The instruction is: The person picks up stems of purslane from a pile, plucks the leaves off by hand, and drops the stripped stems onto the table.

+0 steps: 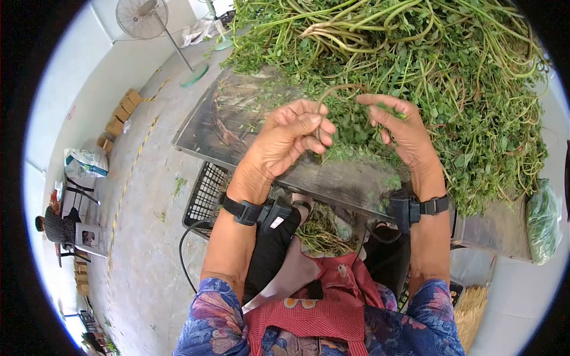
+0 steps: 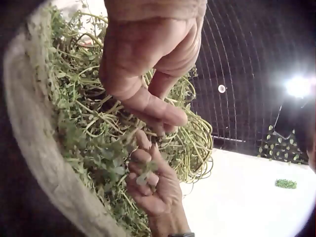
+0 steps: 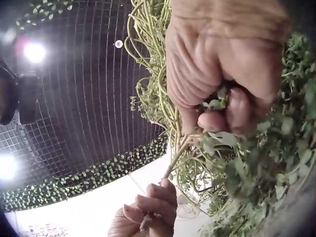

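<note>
A brownish plant stem [image 1: 341, 88] arcs between my two hands, over the front of a leafy pile. My left hand [image 1: 285, 133] pinches one end between thumb and fingers. At the other end my right hand [image 1: 404, 127] grips the stem, its thumb and index finger near the tip. Small green leaves [image 3: 217, 101] poke out among the right hand's curled fingers in the right wrist view. The stem [image 3: 177, 160] runs straight down there to the left hand [image 3: 148, 212]. Behind and beside both hands spreads the big heap of green stems and leaves [image 1: 475, 118].
The heap lies on a dark wooden table [image 1: 196, 127] with loose leaf bits. Below its edge stand a black plastic crate [image 1: 205, 193] and more cut stems [image 1: 323, 234]. A plastic bag of greens [image 1: 541, 222] sits at the right. A standing fan [image 1: 142, 18] is far left.
</note>
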The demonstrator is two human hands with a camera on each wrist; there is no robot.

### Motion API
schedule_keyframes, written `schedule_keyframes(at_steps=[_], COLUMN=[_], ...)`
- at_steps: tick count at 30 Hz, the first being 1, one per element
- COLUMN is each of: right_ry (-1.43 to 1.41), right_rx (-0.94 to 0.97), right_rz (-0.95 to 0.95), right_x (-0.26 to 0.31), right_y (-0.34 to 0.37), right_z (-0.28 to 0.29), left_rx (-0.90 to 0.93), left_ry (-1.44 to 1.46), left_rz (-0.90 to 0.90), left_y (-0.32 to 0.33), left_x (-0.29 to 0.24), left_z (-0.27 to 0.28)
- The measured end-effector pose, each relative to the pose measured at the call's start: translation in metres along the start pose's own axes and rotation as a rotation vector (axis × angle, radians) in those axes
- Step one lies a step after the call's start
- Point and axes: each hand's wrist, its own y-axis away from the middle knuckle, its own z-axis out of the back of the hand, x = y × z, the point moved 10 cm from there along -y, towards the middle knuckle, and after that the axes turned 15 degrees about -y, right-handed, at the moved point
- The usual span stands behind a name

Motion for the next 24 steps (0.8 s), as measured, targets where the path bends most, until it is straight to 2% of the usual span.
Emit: schedule_keyframes(at_steps=[5, 7, 8, 9, 10, 12, 16, 18, 19, 22, 24], right_ry=[-0.006, 0.109, 0.304, 0.302, 0.414, 0.536, 0.598, 0.695, 0.695, 0.841, 0.989], right_rx=[-0.052, -0.042, -0.039, -0.040, 0.038, 0.133, 0.177, 0.077, 0.076, -0.029, -0.256], right_rz=[0.062, -0.020, 0.122, 0.121, 0.183, 0.247, 0.347, 0.257, 0.256, 0.346, 0.488], right_x=[0.001, -0.003, 0.003, -0.002, -0.002, -0.005, 0.002, -0.003, -0.004, 0.000, 0.013], right_y=[0.000, 0.002, -0.003, -0.007, -0.009, -0.008, -0.004, -0.005, -0.005, -0.009, -0.010], right_z=[-0.001, -0.008, -0.010, -0.007, -0.013, -0.022, -0.032, -0.023, -0.025, -0.022, 0.003], left_rx=[0.152, 0.174, 0.185, 0.196, 0.196, 0.063, -0.019, -0.132, -0.131, -0.172, -0.200], left_ry=[-0.035, -0.078, -0.114, -0.150, -0.152, -0.251, -0.342, -0.464, -0.463, -0.564, -0.555], left_rz=[0.092, 0.108, 0.153, 0.200, 0.203, 0.230, 0.195, 0.157, 0.158, 0.137, 0.115], left_y=[0.000, 0.000, 0.001, 0.003, 0.002, -0.001, -0.006, -0.005, -0.005, -0.001, 0.003], left_x=[0.019, 0.021, 0.024, 0.028, 0.029, 0.032, 0.036, 0.028, 0.030, 0.027, 0.015], left_z=[-0.027, -0.033, -0.036, -0.038, -0.039, -0.027, -0.016, -0.009, -0.012, -0.016, -0.016])
